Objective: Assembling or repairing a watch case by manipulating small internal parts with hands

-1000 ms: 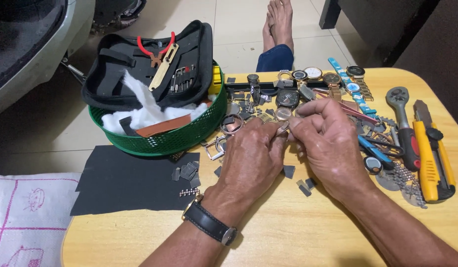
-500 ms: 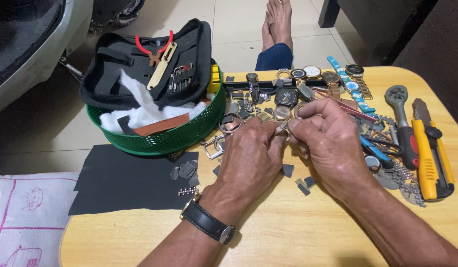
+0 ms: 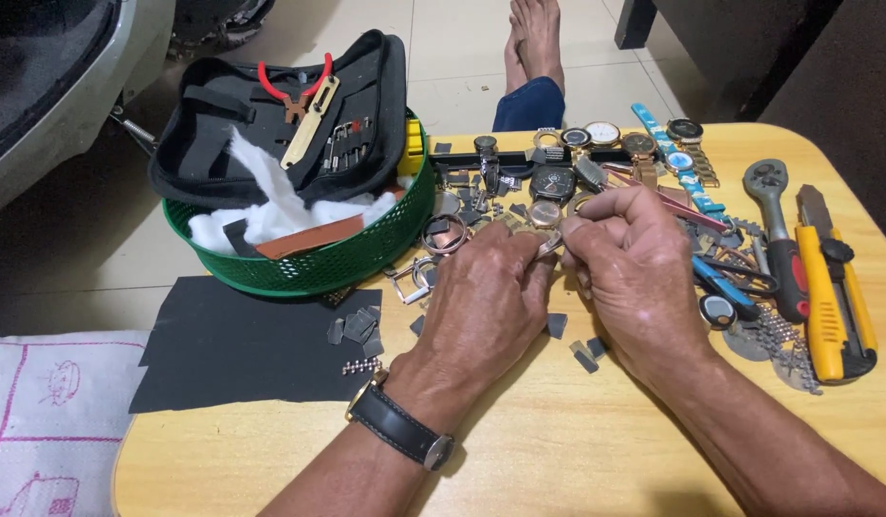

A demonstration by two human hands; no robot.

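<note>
My left hand (image 3: 486, 306) and my right hand (image 3: 634, 273) meet over the middle of the wooden table (image 3: 558, 450). Their fingertips pinch a small metal watch part (image 3: 550, 245) between them; most of it is hidden by the fingers. A black-strapped wristwatch (image 3: 400, 431) sits on my left wrist. Just beyond the hands lies a pile of watches and watch parts (image 3: 558, 172). Small grey pieces (image 3: 584, 354) lie under and beside the hands.
A green basket (image 3: 309, 263) at the left holds an open black tool case (image 3: 280, 120) with red pliers and white cotton. A black sheet (image 3: 242, 345) lies before it. A ratchet (image 3: 778, 220) and yellow utility knife (image 3: 830, 297) lie right. Someone's bare feet (image 3: 534, 33) show beyond the table.
Both hands keep pinching the small part in nearly the same spot; only the fingers shift slightly.
</note>
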